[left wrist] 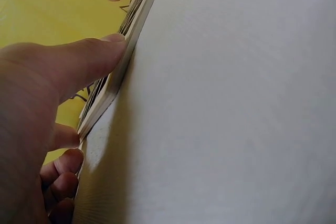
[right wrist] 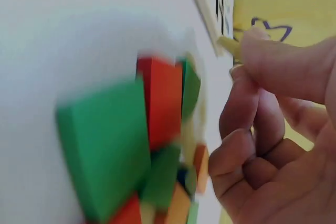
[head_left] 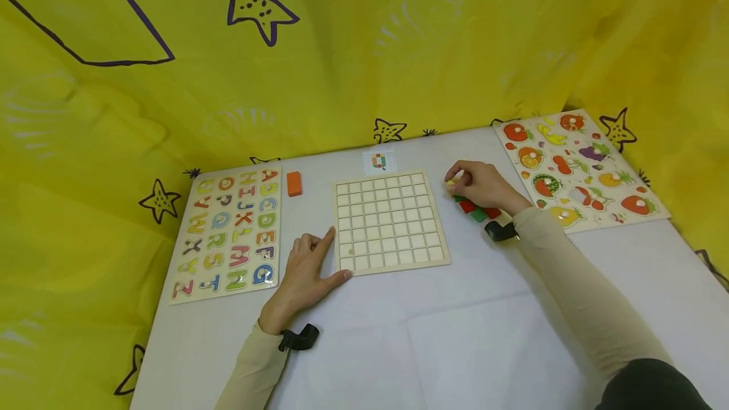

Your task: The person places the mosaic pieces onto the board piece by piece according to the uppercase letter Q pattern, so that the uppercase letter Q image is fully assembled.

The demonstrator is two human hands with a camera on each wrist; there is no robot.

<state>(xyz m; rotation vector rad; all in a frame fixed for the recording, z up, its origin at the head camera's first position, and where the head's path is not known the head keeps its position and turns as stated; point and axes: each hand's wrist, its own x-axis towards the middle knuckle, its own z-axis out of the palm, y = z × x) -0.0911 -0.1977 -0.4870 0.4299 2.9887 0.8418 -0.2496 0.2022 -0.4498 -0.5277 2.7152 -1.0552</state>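
A wooden grid board [head_left: 391,223] with bare square cells lies in the middle of the table. At its near left corner, my left hand [head_left: 304,276] touches it, thumb against the near edge and index finger at the left edge. The left wrist view shows the thumb [left wrist: 94,61] pressed on the board's side, other fingers bent below. My right hand [head_left: 483,186], right of the board, pinches a small yellow piece [right wrist: 230,48] between thumb and fingers. Below that hand lies a pile of coloured blocks, including a green block [right wrist: 107,148] and a red block [right wrist: 165,103].
A small pattern card [head_left: 380,161] lies behind the grid board. An orange block [head_left: 293,183] sits near the alphabet puzzle [head_left: 228,236] on the left. On the right lies a fruit puzzle [head_left: 581,173]. A yellow patterned cloth [head_left: 342,68] hangs along the table's far edge.
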